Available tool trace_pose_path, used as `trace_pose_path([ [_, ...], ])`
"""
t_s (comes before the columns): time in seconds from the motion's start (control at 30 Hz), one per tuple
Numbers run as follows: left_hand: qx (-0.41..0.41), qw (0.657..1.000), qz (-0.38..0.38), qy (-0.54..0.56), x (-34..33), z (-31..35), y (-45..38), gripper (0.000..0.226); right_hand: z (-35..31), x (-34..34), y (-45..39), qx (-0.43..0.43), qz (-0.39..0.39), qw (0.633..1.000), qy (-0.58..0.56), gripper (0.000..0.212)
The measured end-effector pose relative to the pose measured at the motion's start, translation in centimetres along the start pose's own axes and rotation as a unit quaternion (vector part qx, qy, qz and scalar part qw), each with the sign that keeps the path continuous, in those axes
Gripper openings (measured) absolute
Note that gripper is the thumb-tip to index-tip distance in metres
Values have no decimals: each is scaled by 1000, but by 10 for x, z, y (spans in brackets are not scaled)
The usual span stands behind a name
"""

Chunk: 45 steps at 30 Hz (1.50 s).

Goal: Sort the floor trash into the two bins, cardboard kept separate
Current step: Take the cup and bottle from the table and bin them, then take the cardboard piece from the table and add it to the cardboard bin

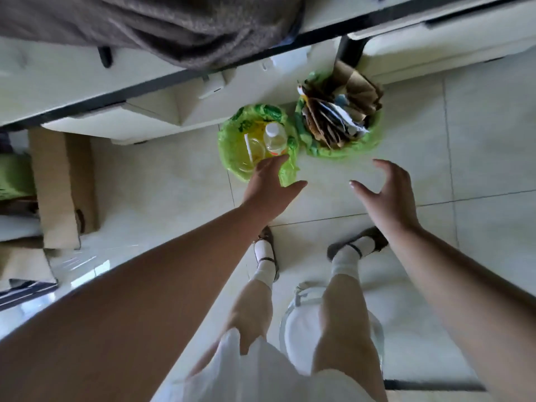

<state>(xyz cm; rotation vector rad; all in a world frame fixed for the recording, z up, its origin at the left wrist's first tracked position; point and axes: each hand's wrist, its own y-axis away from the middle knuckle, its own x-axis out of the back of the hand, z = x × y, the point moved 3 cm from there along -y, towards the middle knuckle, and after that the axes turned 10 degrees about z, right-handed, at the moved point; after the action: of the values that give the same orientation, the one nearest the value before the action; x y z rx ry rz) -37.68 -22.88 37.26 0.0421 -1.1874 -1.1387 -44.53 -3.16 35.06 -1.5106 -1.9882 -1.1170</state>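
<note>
Glossy pale floor tiles (478,146) carry two round bins in crinkly green liners. The right bin (374,140) is packed with upright brown cardboard (356,88); the left bin (232,146) holds a clear plastic bottle (275,139), cap pointing away. The left hand (269,187) touches its liner, grip released; the right hand (388,192) hovers, grip released.

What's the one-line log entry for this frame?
left hand: open, at left bin rim | right hand: open, empty | left bin: bottle | right bin: cardboard

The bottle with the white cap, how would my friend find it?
Look at the two green-lined bins on the pale floor by the white furniture. In the left one, beside a clear cup with a straw, stands the bottle. The other bin holds only cardboard.
</note>
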Motion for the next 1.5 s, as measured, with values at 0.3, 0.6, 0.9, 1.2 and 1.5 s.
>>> trace_pose_path([
  [0.3,-44,993,-60,91,-13,190,52,67,42,213,7,-110,29,992,-54,61],
  [0.6,-109,977,-112,144,-60,394,60,64,107,400,-33,-181,132,970,-91,61],
  [0.9,-196,956,-184,120,-131,607,16,62,155,538,-117,-241,241,928,-148,61],
  [1.2,-192,954,-214,85,-217,773,-19,63,227,653,-203,-268,248,918,-153,59],
  [1.5,-118,972,-169,110,-308,875,-52,62,300,752,-355,-194,113,971,-87,60],
])
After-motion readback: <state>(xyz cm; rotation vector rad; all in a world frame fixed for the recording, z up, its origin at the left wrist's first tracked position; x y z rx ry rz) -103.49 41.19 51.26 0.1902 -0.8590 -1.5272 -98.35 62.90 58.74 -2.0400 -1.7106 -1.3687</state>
